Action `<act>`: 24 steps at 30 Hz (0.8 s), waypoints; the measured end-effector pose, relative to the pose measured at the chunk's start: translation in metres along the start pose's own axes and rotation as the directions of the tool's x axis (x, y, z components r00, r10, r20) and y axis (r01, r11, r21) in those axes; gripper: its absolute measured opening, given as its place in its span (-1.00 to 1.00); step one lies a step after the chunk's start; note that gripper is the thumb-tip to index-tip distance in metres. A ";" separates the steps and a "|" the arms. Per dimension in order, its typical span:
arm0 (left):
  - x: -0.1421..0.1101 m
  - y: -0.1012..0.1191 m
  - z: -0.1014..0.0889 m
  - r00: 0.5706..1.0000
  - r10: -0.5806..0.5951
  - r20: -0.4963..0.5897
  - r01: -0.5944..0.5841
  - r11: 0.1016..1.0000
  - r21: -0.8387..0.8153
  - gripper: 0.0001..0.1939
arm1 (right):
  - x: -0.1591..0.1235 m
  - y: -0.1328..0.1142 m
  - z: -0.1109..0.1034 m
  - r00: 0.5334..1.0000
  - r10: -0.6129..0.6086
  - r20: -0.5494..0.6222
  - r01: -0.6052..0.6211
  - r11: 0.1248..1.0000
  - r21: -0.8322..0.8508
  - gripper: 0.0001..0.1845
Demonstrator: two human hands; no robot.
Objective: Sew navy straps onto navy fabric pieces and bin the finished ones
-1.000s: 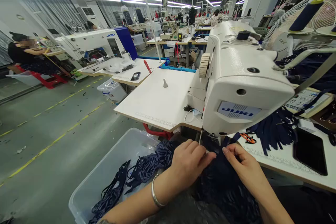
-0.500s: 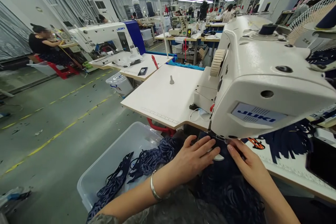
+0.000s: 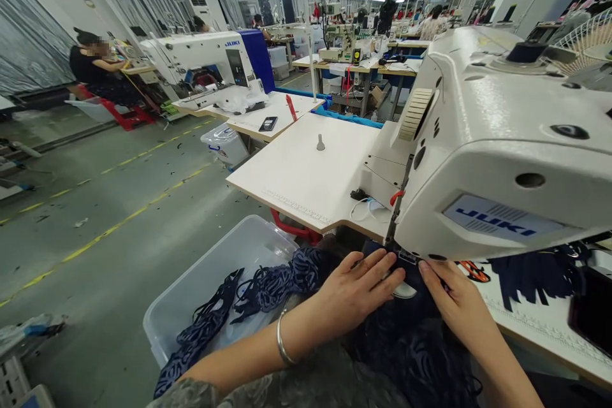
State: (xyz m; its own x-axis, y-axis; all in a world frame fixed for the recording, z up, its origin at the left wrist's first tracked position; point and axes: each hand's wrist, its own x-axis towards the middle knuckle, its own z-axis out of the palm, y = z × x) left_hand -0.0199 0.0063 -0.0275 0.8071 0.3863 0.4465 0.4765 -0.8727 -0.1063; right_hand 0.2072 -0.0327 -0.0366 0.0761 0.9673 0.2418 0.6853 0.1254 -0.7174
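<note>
Navy fabric (image 3: 414, 328) lies flat below the sewing machine (image 3: 507, 159), bunched nearer the wearer.

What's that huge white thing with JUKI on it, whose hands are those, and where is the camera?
The huge white thing is a sewing machine. No robot here: those are a person's bare hands, and the camera sits on that person's head, looking forward and down. All the pictures come from it.

The left hand, with a silvery bracelet at its wrist, lies on dark blue cloth. The right hand has its fingers at the cloth, near the needle area; its grip is hard to see.

A small grey thing stands on the white table. The clear tub has dark blue cords in it.
</note>
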 end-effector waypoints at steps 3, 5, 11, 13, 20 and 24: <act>0.000 0.001 -0.002 1.000 0.000 0.014 0.000 1.000 0.018 -0.61 | 0.000 0.001 0.001 1.000 -0.009 -0.006 0.009 1.000 0.003 -0.59; 0.000 0.001 -0.002 1.000 -0.003 0.013 0.002 1.000 0.025 -0.61 | 0.000 0.002 0.002 1.000 -0.012 -0.015 0.012 1.000 0.003 -0.61; 0.000 0.001 0.000 1.000 -0.007 0.017 0.007 1.000 0.016 -0.60 | 0.000 0.003 0.003 1.000 -0.004 -0.027 0.004 1.000 -0.019 -0.62; 0.000 0.001 0.000 1.000 -0.003 0.020 0.003 1.000 0.013 -0.60 | 0.000 0.005 0.003 0.999 -0.007 -0.035 0.007 1.000 -0.022 -0.63; 0.001 0.001 -0.004 1.000 -0.010 0.020 0.010 1.000 0.001 -0.60 | -0.001 0.008 0.004 0.999 -0.018 -0.035 0.017 0.999 -0.041 -0.64; 0.001 0.002 -0.005 1.000 -0.014 0.014 0.014 1.000 -0.005 -0.62 | -0.002 0.008 0.004 1.000 -0.003 -0.023 0.002 1.000 -0.021 -0.65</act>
State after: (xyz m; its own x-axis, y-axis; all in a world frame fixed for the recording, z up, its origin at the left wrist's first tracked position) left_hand -0.0196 0.0036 -0.0232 0.8051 0.4028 0.4354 0.4863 -0.8685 -0.0958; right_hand 0.2090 -0.0327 -0.0454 0.0911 0.9616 0.2588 0.7003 0.1229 -0.7031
